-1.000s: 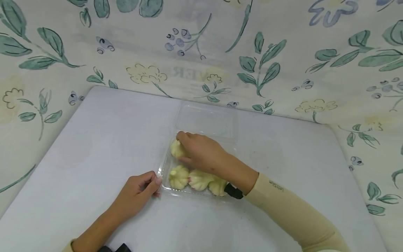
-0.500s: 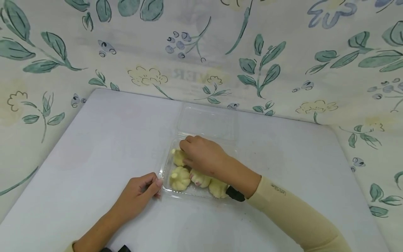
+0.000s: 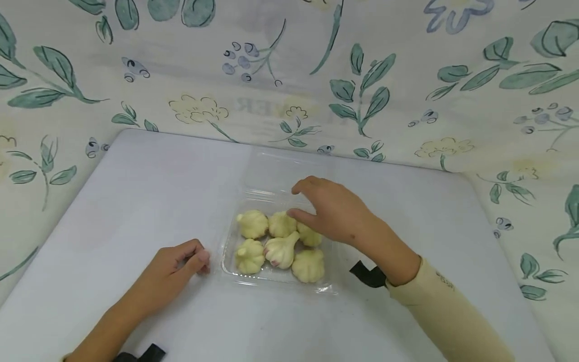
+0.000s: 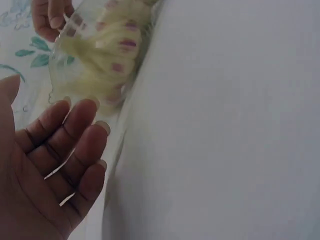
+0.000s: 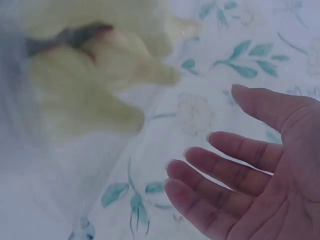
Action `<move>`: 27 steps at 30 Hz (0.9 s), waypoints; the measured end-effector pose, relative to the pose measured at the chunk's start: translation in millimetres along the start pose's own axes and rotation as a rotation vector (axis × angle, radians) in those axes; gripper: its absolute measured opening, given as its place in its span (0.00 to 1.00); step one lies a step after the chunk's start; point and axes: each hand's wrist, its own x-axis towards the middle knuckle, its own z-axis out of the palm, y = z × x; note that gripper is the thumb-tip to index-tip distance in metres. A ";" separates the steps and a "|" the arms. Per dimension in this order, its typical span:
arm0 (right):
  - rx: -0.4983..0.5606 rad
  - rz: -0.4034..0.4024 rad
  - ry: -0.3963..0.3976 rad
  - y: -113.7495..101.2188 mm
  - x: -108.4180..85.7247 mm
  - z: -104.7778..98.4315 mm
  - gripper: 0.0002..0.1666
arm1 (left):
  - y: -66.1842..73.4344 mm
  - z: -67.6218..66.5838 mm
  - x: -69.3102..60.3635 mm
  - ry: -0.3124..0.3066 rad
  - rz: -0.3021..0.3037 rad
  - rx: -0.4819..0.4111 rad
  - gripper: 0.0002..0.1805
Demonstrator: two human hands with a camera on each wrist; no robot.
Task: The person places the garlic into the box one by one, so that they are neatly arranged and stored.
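Note:
Several pale garlic bulbs (image 3: 281, 250) sit in two rows in a clear plastic clamshell box (image 3: 232, 251) on the white table. Its lid (image 3: 276, 171) lies folded back at the far side. Above the box's back right part is my right hand (image 3: 334, 211), thumb and fingers spread, holding nothing; it partly covers the back-row bulbs. My left hand (image 3: 178, 274) rests left of the box, slightly apart from its rim, with relaxed fingers. In the left wrist view, the left hand (image 4: 62, 160) shows bent fingers and a bare palm. Blurred garlic (image 5: 75, 90) appears in the right wrist view.
A white table (image 3: 149, 191) carries the box. Behind it hangs a cloth (image 3: 190, 65) printed with leaves and flowers. A black strap piece (image 3: 367, 275) juts from the right wrist, and another dark piece (image 3: 151, 353) sits by the left wrist.
My right hand has let go of a garlic bulb and moved right with its fingers opening. My left hand has come off the box's left edge. The middle front bulb has turned, stem toward the back right.

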 end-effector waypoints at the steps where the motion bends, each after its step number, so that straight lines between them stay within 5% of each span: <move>1: 0.009 0.011 0.018 4.6 -2.4 -3.1 0.27 | 1.7 -7.8 2.9 -0.007 -0.012 0.031 0.13; 6: 0.087 0.091 0.079 29.0 -12.4 -14.8 0.26 | 13.7 -41.7 35.0 0.029 -0.055 0.162 0.13; 12: 0.206 0.181 0.127 56.2 -11.3 -12.4 0.27 | 16.3 -61.2 88.7 0.106 -0.092 0.153 0.21; 18: 0.257 0.294 0.154 81.4 -8.1 -1.6 0.32 | 11.1 -56.2 125.8 0.034 -0.158 0.087 0.29; 27: 0.360 0.442 0.076 116.4 -6.2 23.3 0.36 | -9.1 -32.4 156.2 -0.119 -0.236 -0.073 0.29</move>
